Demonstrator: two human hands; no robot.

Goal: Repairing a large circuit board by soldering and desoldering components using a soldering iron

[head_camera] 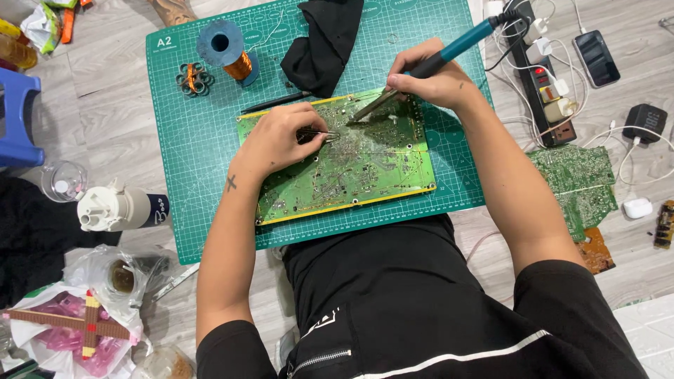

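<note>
A large green circuit board [365, 175] lies on a green cutting mat [196, 147] on the floor. My left hand [281, 137] rests on the board's left part and pinches thin metal tweezers [321, 133], their tips pointing right toward the board's middle. My right hand [432, 81] grips a teal-handled soldering iron [435, 60]; its metal tip touches the board just right of the tweezer tips. The iron's cord runs off toward the upper right.
On the mat's far side sit a copper wire spool [228, 49], a small coil [194, 77], a black cloth [326, 38] and a black pen. A power strip [544, 84], phone [597, 57] and more boards [579, 182] lie right. A bottle [119, 207] and bags lie left.
</note>
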